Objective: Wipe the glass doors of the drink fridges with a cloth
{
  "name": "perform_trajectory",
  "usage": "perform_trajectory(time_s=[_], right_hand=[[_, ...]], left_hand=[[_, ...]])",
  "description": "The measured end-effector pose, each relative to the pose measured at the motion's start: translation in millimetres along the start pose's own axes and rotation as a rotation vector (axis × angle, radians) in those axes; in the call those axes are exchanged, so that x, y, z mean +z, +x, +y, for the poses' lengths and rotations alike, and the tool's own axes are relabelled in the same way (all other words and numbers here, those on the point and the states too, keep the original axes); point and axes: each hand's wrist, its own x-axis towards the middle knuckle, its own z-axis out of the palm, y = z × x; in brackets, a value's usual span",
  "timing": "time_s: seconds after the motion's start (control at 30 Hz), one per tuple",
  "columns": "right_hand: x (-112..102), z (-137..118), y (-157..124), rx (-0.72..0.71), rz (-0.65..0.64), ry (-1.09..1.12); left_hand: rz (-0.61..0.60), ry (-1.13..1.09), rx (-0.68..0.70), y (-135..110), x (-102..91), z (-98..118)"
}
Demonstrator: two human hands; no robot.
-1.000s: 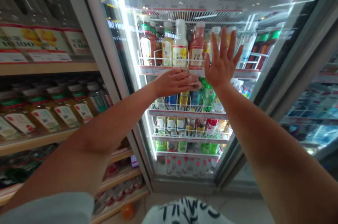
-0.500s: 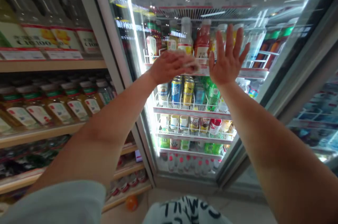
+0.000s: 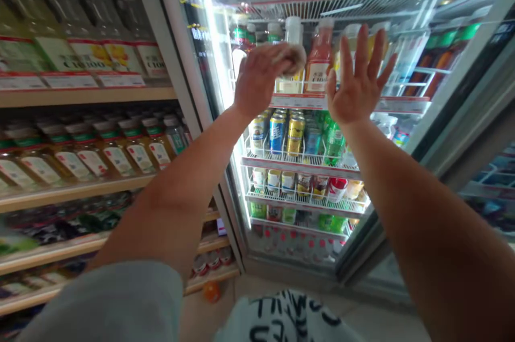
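Note:
My left hand [image 3: 257, 79] is closed around a bunched, pale cloth [image 3: 296, 60], slightly blurred, at the glass door [image 3: 193, 25] of a lit drinks fridge. Just right of it, my right hand [image 3: 358, 81] is spread with fingers apart and holds nothing. It appears to lie flat on the glass, though contact is hard to make out. Behind the glass, near both hands, stand a red-orange drink bottle [image 3: 319, 57] and other bottles. Lower down are a blue can [image 3: 277, 132], a gold can [image 3: 295, 135] and a green bottle [image 3: 333, 140] on a wire shelf.
To the left, open wooden shelves [image 3: 80, 187] hold rows of bottled drinks [image 3: 115, 154]. The fridge's metal door frame [image 3: 177, 46] stands between. Another fridge door [image 3: 483, 181] is at the right. An orange round object [image 3: 211, 291] lies low by the shelves.
My left hand has moved up the glass with the cloth. The right hand stays spread in about the same place at the door. The view has shifted a little.

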Motion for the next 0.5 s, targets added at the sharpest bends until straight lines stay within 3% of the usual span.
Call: perform_trajectory(time_s=[0.03,0.07,0.17,0.2,0.23,0.27,0.37,0.4,0.43,0.47,0.5], right_hand=[[-1,-1,0,0.009,-0.02,-0.01],[-2,-2,0,0.013,-0.042,-0.016],[-2,-3,0,0.001,-0.064,-0.024],[-1,-3,0,-0.005,-0.05,-0.022],[0,-3,-1,-0.01,-0.033,-0.015],[0,-3,-1,-0.018,-0.018,-0.003],[1,3,-2,-0.03,-0.021,0.055],[1,7,-3,-0.034,-0.041,0.067],[1,11,-3,-0.037,-0.065,0.069],[2,15,-3,-0.046,-0.082,0.058],[3,16,-4,-0.046,-0.086,0.041]], left_hand=[[0.078,0.01,-0.095,-1,3.9,1],[0.064,-0.01,-0.092,-3,8.2,3],[-0.311,-0.17,0.302,-9,15.1,10],[-0.401,-0.201,0.398,-8,14.0,10],[-0.42,-0.201,0.41,-6,11.7,9],[-0.349,-0.165,0.32,-2,8.7,8],[0.034,0.058,-0.205,10,3.0,10],[0.084,0.136,-0.335,12,3.2,13],[0.046,0.196,-0.334,12,4.0,18],[-0.086,0.224,-0.173,11,4.4,23],[-0.272,0.226,0.086,8,3.5,27]])
